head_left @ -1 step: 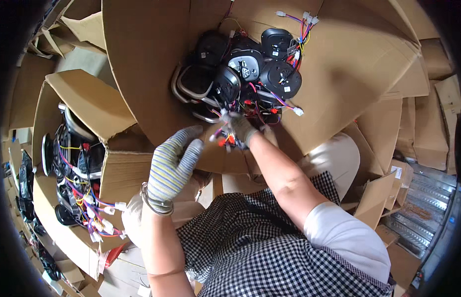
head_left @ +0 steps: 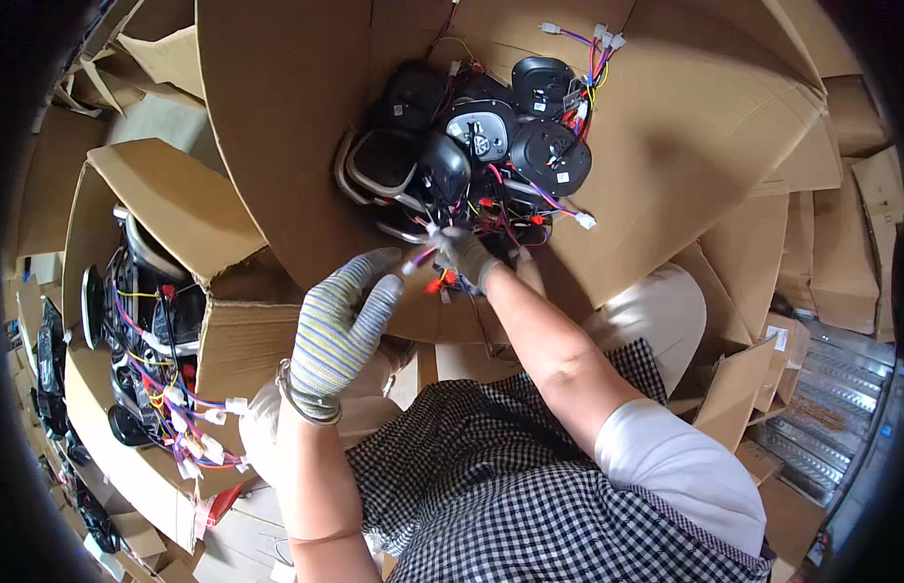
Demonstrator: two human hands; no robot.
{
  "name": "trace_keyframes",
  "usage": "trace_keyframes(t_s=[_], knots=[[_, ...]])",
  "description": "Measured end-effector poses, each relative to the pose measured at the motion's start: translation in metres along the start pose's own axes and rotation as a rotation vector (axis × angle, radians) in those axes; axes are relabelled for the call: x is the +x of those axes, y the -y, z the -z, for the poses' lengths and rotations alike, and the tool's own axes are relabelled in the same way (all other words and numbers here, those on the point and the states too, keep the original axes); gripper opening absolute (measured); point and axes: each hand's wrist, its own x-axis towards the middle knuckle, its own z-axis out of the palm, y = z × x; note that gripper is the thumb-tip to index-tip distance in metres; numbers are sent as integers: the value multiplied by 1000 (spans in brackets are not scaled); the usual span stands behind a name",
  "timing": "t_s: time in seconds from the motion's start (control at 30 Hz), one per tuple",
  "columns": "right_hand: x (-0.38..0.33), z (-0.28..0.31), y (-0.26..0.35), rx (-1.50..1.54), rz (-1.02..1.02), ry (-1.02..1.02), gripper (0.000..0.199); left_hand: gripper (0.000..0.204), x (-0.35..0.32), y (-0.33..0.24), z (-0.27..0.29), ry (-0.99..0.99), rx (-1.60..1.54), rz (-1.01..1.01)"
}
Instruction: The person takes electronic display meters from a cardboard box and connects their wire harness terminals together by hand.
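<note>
Both my hands wear striped knit gloves. My right hand (head_left: 464, 255) is closed on a wire bundle (head_left: 422, 258) with a white connector end, at the near side of a large cardboard box (head_left: 665, 185). Red connectors (head_left: 440, 283) hang just below it. My left hand (head_left: 340, 325) is held up to the left of the wires, open, thumb and fingers apart, with nothing in it. Beyond my hands, several black rounded housings (head_left: 551, 157) with wires lie piled in the box. One housing has a grey inner face (head_left: 482, 130). The fingertips of my right hand are partly hidden.
On the left stands a smaller open box (head_left: 240, 350) holding more black parts with silvery rims and coloured wires (head_left: 185, 423). Cardboard flaps (head_left: 175, 204) stick up around it. Ridged metal sheeting (head_left: 831, 408) lies at the right, beside more cartons (head_left: 784, 350).
My right hand has shifted slightly left, and the wire end with the white connector has swung toward my left hand. My left hand stays nearly in place.
</note>
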Motion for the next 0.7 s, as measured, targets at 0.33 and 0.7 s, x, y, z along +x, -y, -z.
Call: trace_keyframes(t_s=[0.33,0.7], knots=[[-96,19,63,-1475,396,-371,19,28,21,4,-1,-15,23,-88],[-139,-17,36,-1798,636,-176,22,29,9,30,4,-30,237,-102]])
